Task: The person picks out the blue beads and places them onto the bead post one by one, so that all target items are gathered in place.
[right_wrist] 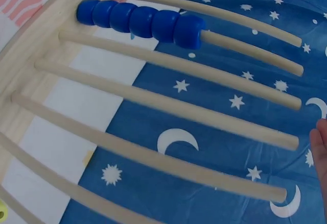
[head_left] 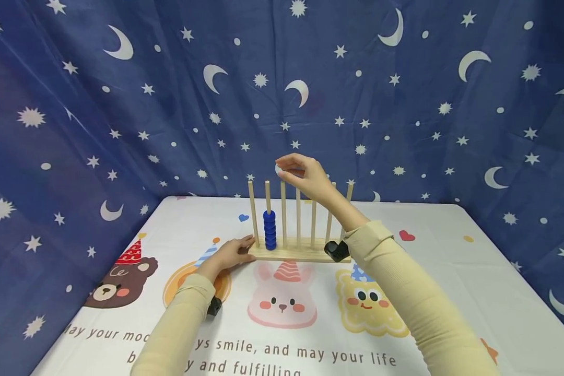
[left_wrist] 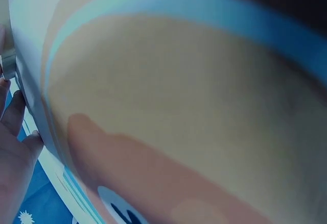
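Observation:
A pale wooden peg rack (head_left: pixel 301 254) stands on the table, with several upright pegs on its flat base. Blue beads (head_left: pixel 270 231) are stacked on the second peg from the left, and its top is bare. They also show in the right wrist view as a blue stack (right_wrist: pixel 140 21). My left hand (head_left: pixel 232 253) holds the left end of the base, thumb at the front edge and fingers behind. Above the third peg, my right hand (head_left: pixel 303 175) pinches a small round white bead (head_left: pixel 278 168), mostly covered by the fingertips. The right wrist view catches only fingers at its edge.
A white tablecloth (head_left: pixel 432 250) with printed cartoon animals and lettering covers the table. Behind and at the sides hangs a blue curtain (head_left: pixel 263 62) with moons and stars. Black wrist cameras sit at both cuffs, the right one (head_left: pixel 337 250) in front of the rack's right end.

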